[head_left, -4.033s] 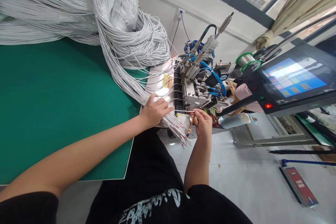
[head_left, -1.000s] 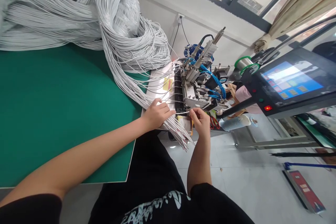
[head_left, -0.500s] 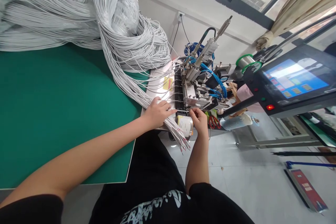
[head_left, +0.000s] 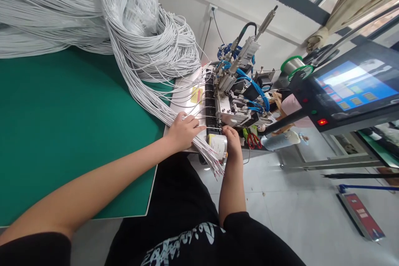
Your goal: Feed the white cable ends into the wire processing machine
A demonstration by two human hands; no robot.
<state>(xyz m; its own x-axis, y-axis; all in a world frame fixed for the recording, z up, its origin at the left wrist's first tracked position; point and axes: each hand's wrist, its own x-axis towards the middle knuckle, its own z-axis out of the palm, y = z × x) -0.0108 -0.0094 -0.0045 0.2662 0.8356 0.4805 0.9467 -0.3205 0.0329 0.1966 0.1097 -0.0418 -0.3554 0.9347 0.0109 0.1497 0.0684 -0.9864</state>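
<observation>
A thick bundle of white cables [head_left: 137, 81] runs down from a big coil to the machine's near side, its loose ends [head_left: 215, 162] tipped in pinkish red. My left hand [head_left: 183, 132] lies closed over the bundle, and a single cable [head_left: 213, 128] stretches from its fingertips to the other hand. Pinching that cable's end is my right hand [head_left: 230, 134], at the front end of the black track [head_left: 211, 112]. Several cables lie across this track, their ends inside the metal machine [head_left: 226, 102]. The exact fingertip contact is too small to make out.
A green-topped table [head_left: 77, 133] extends to the left. Below the track sits a round white-labelled container [head_left: 218, 146]. Red-handled scissors [head_left: 254, 140] lie right of my right hand. A control screen [head_left: 355, 87] and a wire spool [head_left: 294, 66] stand farther right.
The camera view has shifted slightly, moving most things a little left and up. My right hand has turned slightly and keeps its pinch by the track. My left hand stays on the bundle.
</observation>
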